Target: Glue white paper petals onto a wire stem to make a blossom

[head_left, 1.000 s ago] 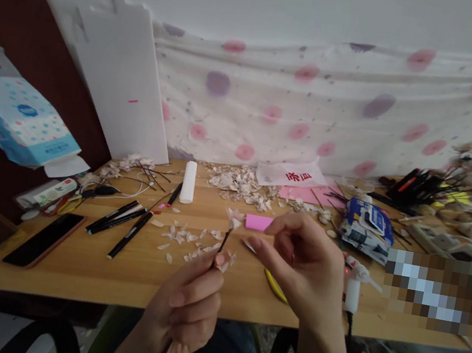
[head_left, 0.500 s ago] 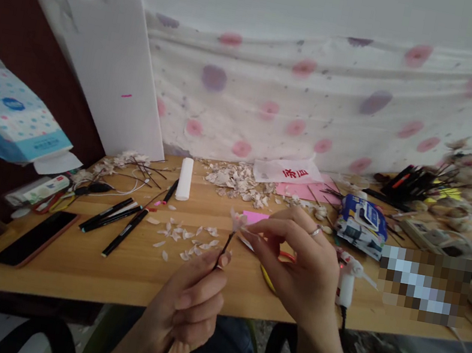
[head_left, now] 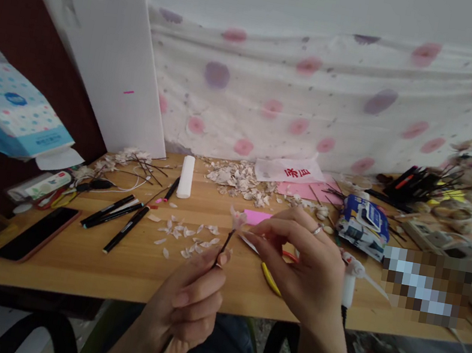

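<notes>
the left hand (head_left: 196, 300) is clamping a dark stem (head_left: 224, 246) already bearing a pale blossom (head_left: 238, 221), the right hand (head_left: 306, 256) is hovering beside it (whether gripping, i cannot tell), and loose petals (head_left: 188, 232) are lying unattached on the table (head_left: 136, 277).
</notes>
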### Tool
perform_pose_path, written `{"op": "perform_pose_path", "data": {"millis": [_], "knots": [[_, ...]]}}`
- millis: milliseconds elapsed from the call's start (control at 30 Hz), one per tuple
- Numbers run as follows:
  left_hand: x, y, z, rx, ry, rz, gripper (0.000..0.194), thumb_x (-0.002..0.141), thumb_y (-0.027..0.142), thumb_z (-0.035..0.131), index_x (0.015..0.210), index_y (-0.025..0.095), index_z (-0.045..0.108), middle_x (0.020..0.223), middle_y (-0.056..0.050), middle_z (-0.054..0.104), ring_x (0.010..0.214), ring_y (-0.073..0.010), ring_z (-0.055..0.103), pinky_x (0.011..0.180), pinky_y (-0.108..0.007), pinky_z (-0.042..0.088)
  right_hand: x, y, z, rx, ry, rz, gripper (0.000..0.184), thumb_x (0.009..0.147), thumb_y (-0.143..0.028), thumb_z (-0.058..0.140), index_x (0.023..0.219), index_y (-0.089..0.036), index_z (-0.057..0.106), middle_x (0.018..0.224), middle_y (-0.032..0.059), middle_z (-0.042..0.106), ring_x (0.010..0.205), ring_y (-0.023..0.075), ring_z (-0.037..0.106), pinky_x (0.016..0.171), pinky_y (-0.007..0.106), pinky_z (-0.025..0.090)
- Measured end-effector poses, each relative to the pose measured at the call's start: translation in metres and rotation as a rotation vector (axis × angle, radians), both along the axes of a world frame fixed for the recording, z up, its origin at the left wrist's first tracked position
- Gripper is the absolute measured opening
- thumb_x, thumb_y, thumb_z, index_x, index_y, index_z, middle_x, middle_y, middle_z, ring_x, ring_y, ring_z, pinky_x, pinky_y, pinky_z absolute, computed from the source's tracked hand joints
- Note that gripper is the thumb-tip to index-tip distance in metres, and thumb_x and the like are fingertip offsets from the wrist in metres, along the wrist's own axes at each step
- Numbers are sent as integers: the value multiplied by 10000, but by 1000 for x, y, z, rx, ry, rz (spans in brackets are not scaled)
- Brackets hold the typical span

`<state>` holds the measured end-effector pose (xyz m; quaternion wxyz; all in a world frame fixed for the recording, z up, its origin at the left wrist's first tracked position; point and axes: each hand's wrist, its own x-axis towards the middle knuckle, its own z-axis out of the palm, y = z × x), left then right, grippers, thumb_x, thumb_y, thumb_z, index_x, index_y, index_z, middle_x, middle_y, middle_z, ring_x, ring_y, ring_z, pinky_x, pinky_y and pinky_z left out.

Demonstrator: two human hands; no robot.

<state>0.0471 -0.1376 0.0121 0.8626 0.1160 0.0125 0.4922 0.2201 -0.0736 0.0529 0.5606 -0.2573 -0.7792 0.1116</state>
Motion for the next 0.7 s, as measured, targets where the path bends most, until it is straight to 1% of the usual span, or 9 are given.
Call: {"op": "perform_pose_path", "data": {"millis": [133, 267, 433, 533, 700], "knots": [[0, 0, 2, 9, -34, -19, 288, 1076, 118, 432, 1003, 60, 705, 482, 127, 309, 352, -43, 42, 256, -72, 89, 1, 0, 1, -33, -1, 20, 156, 893, -95, 753, 863, -229, 678, 750, -29, 611, 599, 107, 547, 501, 235, 464], [2, 0, 3, 2, -65, -39, 243, 1056, 90, 469, 1019, 42, 704, 484, 123, 328, 351, -38, 58, 257, -76, 93, 1, 1, 0, -34, -7, 15, 159, 894, -98, 756, 854, -227, 672, 753, -32, 606, 610, 106, 550, 509, 231, 463], [3, 0, 1, -13, -64, -47, 198, 1046, 101, 506, 1007, 48, 693, 481, 122, 343, 352, -33, 61, 265, -77, 92, -1, 2, 0, 12, -15, -38, 144, 905, -105, 742, 878, -228, 674, 765, -28, 628, 593, 102, 554, 519, 233, 470], [3, -1, -1, -19, -43, -41, 220, 1058, 120, 483, 1000, 63, 687, 475, 126, 339, 350, -35, 50, 267, -76, 96, -1, 1, 0, 43, -26, -72, 122, 924, -120, 719, 902, -234, 681, 784, -20, 650, 587, 104, 563, 522, 236, 476], [2, -1, -3, -17, -30, -37, 260, 1068, 117, 441, 1001, 65, 687, 472, 124, 344, 352, -42, 41, 265, -68, 127, 0, 1, 0, 134, -65, -95, 148, 930, -93, 692, 920, -241, 677, 798, -7, 663, 647, 127, 602, 559, 247, 502]]}}
